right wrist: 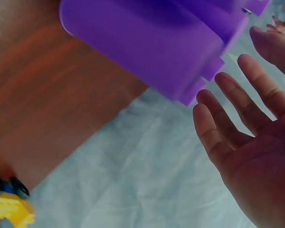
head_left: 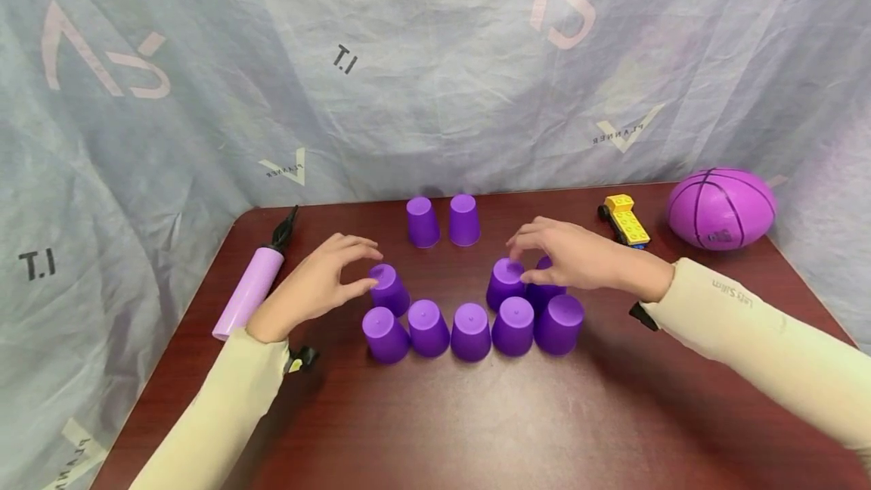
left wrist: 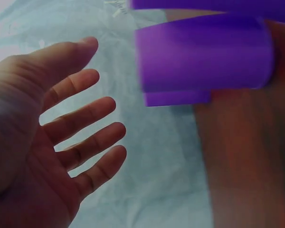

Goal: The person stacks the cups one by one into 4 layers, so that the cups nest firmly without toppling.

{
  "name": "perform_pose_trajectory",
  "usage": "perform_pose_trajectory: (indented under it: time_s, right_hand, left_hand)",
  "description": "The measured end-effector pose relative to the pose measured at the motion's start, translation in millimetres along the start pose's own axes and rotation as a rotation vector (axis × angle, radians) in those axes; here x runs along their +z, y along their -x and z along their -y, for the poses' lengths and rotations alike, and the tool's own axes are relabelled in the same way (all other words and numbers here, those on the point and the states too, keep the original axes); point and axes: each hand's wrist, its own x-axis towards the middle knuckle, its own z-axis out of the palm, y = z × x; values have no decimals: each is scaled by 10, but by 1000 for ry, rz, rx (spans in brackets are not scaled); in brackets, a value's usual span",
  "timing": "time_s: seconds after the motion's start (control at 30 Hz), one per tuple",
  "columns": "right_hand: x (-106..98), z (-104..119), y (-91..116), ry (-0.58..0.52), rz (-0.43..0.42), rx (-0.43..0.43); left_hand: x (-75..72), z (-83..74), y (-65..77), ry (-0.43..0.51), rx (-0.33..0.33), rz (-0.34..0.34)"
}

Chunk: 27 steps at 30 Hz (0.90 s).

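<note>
Several purple cups stand upside down on the table, a row of them (head_left: 471,333) nearest me. Behind that row's left end is a single cup (head_left: 391,292), and my left hand (head_left: 325,278) hovers beside its top, thumb and fingers apart. In the left wrist view the left fingers (left wrist: 80,114) are spread with nothing between them. Two more cups stand behind the row's right end, the inner one (head_left: 506,286) and the outer one (head_left: 544,292). Over these is my right hand (head_left: 571,254), its fingers (right wrist: 242,102) loosely extended and holding nothing in the right wrist view.
Farther back, two upside-down purple cups, a left one (head_left: 423,222) and a right one (head_left: 465,221), stand near the cloth backdrop (head_left: 435,97). A lilac hand pump (head_left: 250,289) lies at the left. Toward the back right are a yellow toy vehicle (head_left: 627,221) and a purple ball (head_left: 721,209).
</note>
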Motion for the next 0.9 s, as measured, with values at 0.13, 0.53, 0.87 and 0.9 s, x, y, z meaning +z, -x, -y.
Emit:
perform_pose_trajectory:
  time_s: [0.13, 0.53, 0.87, 0.9]
  right_hand:
    - [92, -20, 56, -16, 5, 8]
    - [193, -40, 34, -19, -24, -2]
    - [-4, -155, -79, -1, -162, -26]
    - [-49, -197, -116, 8, -186, -13]
  left_hand:
    - [121, 45, 65, 33, -19, 1]
    - [321, 109, 90, 66, -13, -28]
    - [248, 219, -27, 34, 23, -90]
    - [223, 258, -63, 30, 17, -106]
